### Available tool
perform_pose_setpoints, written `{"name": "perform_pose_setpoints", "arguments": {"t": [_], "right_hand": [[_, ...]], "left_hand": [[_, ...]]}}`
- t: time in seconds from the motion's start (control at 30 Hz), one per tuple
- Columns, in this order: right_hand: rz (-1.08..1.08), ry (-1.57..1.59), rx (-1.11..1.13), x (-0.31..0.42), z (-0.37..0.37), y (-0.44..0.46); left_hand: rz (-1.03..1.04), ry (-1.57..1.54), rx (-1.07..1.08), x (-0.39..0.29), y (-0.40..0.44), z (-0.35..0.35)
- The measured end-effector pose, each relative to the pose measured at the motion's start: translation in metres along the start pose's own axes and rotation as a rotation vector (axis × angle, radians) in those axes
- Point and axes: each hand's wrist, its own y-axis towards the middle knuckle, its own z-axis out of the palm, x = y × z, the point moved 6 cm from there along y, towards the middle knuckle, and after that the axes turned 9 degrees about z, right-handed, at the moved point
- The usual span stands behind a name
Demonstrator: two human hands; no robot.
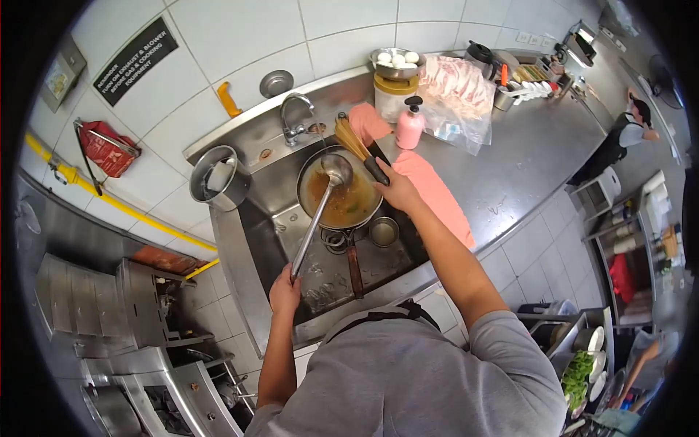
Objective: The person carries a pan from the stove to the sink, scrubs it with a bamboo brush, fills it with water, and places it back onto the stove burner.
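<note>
My left hand (285, 291) is closed around the handle of a long metal ladle (313, 233). The ladle's round bowl hangs over a wok (301, 191) in the sink, under the tap (293, 120). Murky brown water with small bits lies in the wok, whose wooden handle (354, 269) points toward me. My right hand (400, 191) grips the black handle of a brush (352, 138) with tan, bamboo-like bristles. The brush slants up and left over the wok's right rim, its bristles near the tap.
A steel pot (219, 178) stands left of the sink (255, 247); a small metal bowl (384, 231) sits inside it. To the right are pink cloths (433, 193), a pink pump bottle (411, 125), a bowl of eggs (395, 62) and bagged sliced meat (455, 91). Other people are at right.
</note>
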Motion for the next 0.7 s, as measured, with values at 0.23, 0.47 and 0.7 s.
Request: {"name": "perform_pose_setpoints", "arguments": {"t": [0.23,0.47,0.7], "right_hand": [[0.308,0.322,0.212,0.006,-0.026,-0.015],[0.353,0.305,0.302,-0.022,-0.001,-0.022],[-0.042,-0.096,0.018,0.02,-0.013,-0.013]], "left_hand": [[0.211,-0.163,-0.193,0.014,-0.008,-0.014],[-0.178,-0.689,0.105,-0.014,-0.001,0.006],[-0.327,-1.191,0.369,-0.062,-0.007,0.01]]}}
